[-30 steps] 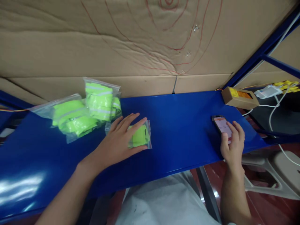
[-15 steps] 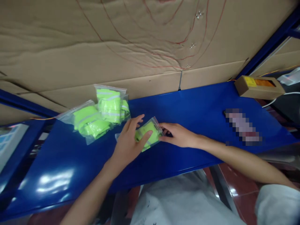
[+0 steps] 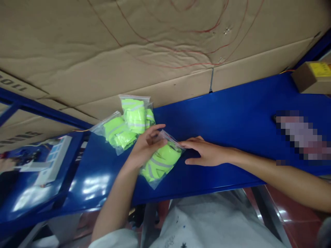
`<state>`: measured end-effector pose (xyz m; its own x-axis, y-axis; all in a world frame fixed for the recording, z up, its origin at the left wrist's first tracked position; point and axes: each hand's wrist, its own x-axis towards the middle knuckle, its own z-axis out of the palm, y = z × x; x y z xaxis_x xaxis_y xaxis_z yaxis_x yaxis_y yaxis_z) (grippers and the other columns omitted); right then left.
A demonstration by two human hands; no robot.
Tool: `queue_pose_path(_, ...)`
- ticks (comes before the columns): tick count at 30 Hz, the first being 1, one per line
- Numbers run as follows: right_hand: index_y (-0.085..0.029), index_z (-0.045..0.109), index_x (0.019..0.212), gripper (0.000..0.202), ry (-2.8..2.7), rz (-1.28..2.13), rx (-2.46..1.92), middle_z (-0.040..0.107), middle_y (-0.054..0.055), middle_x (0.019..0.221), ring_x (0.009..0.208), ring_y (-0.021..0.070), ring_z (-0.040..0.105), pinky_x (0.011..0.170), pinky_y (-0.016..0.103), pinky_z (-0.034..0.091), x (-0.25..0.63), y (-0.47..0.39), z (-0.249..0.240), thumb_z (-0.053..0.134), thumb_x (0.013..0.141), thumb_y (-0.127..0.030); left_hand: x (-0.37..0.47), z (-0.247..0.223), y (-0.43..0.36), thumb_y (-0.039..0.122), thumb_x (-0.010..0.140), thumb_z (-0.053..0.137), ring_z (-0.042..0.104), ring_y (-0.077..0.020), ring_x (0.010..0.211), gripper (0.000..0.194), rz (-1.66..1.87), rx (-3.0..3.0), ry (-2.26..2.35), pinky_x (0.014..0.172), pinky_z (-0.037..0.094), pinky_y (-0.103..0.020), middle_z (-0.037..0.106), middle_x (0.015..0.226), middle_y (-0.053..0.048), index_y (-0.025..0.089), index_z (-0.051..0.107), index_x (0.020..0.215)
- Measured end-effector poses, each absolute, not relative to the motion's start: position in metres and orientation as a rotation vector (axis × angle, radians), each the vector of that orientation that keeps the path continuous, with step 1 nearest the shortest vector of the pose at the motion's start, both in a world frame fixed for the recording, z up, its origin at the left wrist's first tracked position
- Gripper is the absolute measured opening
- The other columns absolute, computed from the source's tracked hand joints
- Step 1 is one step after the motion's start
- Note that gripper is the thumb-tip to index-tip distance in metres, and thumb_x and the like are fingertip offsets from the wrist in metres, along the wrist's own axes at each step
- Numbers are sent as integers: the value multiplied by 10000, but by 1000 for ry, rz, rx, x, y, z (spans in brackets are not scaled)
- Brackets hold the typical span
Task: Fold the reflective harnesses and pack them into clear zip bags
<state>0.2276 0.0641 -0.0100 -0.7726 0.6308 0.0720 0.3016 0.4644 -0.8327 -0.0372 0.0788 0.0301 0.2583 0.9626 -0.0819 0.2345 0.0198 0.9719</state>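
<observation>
A clear zip-lock bag (image 3: 163, 162) holding a folded neon-yellow reflective item with grey stripes lies tilted on the blue table, between my two hands. My left hand (image 3: 146, 147) grips its upper left corner near the zip edge, thumb across the front and index finger stretched out above. At the other end of the zip, my right hand (image 3: 210, 152) touches the corner with its extended fingertips. Its thumb stands apart below, with blue table showing in the gap. Behind my left hand, several similar filled bags (image 3: 133, 115) are heaped against the cardboard.
A cardboard wall (image 3: 165, 82) with red curved lines borders the back of the blue table (image 3: 232, 113). At the far right sits a cardboard box (image 3: 311, 78) with a yellow label. A pixelated object (image 3: 302, 134) lies in front of it. Left stands a white power strip (image 3: 53, 162).
The camera view has shifted, moving the scene's right side outward. The bag now shows more of its neon item and lies turned lower left. My left hand has moved to its zip edge.
</observation>
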Motion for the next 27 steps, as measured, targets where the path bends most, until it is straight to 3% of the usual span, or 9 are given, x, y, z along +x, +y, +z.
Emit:
queue_pose_path(3, -229, 419, 1563, 683, -2202, 1322, -689, 622, 108, 1431, 1273, 233, 601, 1114, 437, 414, 228, 64, -7, 681, 959, -411, -26, 37, 64, 304, 781, 857, 622, -147, 821, 525, 960, 1467, 1162, 725, 497, -235, 664, 933, -26, 250, 678, 1272)
queue_pose_path(7, -220, 586, 1389, 492, -2051, 1283, -606, 689, 80, 1311, 1171, 203, 652, 1042, 388, 488, 229, 65, 0, 708, 944, -393, -15, 36, 46, 305, 799, 842, 647, -155, 815, 453, 1093, 1421, 1187, 724, 510, -251, 676, 962, -20, 279, 674, 1219)
queue_pose_path(11, -246, 566, 1351, 507, -1746, 1190, -724, 660, 87, 1310, 1143, 198, 653, 993, 374, 537, 232, 65, 9, 756, 906, -397, -14, 32, 45, 334, 815, 823, 698, -187, 913, 392, 1309, 1314, 1144, 835, 551, -302, 677, 950, -5, 300, 646, 1163)
queue_pose_path(15, -231, 590, 1264, 475, -1531, 1340, -778, 662, 72, 1206, 969, 149, 683, 863, 314, 589, 237, 63, 20, 794, 866, -390, -15, 33, 52, 349, 763, 849, 701, -203, 899, 472, 1224, 1193, 1062, 841, 566, -331, 656, 883, -6, 279, 638, 1179)
queue_pose_path(19, -180, 674, 1081, 365, -1545, 1438, -866, 713, 35, 913, 793, 128, 675, 718, 260, 558, 246, 64, 32, 801, 849, -432, -14, 35, 52, 338, 708, 900, 691, -175, 879, 570, 1198, 1098, 1003, 821, 559, -291, 661, 865, 7, 283, 686, 1233)
queue_pose_path(22, -164, 710, 953, 304, -1632, 1458, -884, 708, 27, 788, 707, 123, 655, 671, 263, 530, 251, 66, 39, 719, 914, -466, -15, 37, 53, 387, 704, 913, 693, -161, 823, 412, 1121, 1032, 1061, 750, 548, -258, 732, 876, -20, 241, 781, 1065)
queue_pose_path(25, -173, 723, 953, 306, -1634, 1391, -929, 716, 29, 818, 721, 128, 659, 676, 267, 524, 253, 68, 41, 706, 921, -477, -18, 36, 56, 420, 686, 926, 698, -168, 800, 298, 1064, 1012, 1106, 737, 546, -262, 777, 865, -46, 209, 818, 867)
queue_pose_path(27, -177, 722, 971, 324, -1624, 1363, -974, 713, 28, 826, 720, 130, 658, 664, 264, 515, 254, 70, 39, 710, 914, -495, -18, 36, 58, 397, 673, 936, 699, -169, 816, 266, 1081, 1023, 1122, 764, 546, -266, 792, 882, -46, 219, 828, 838)
